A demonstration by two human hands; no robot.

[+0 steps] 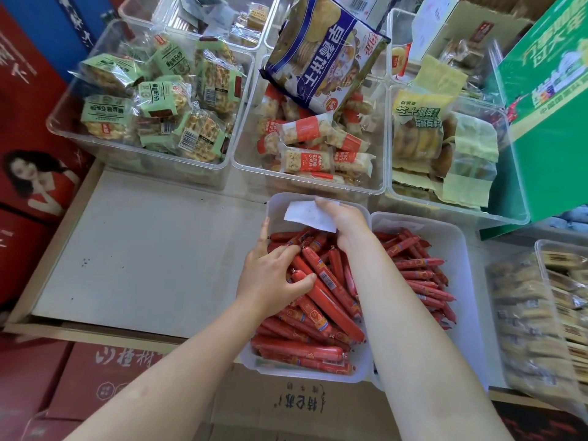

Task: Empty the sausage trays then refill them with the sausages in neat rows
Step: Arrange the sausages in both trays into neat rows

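Step in hand: the left translucent plastic sausage tray (318, 375) is judged to be at the emptying stage; sausages are best lifted out in small bundles, kept parallel.
Left tray contents: red-wrapped sausages (321, 291) are piled untidily, with a white paper slip (310, 217) at the far end.
Right translucent tray (461, 249): more red sausages are held, roughly aligned.
Left hand (270, 278): fingers are curled around a few sausages.
Right hand (345, 221): the paper slip is pinched.
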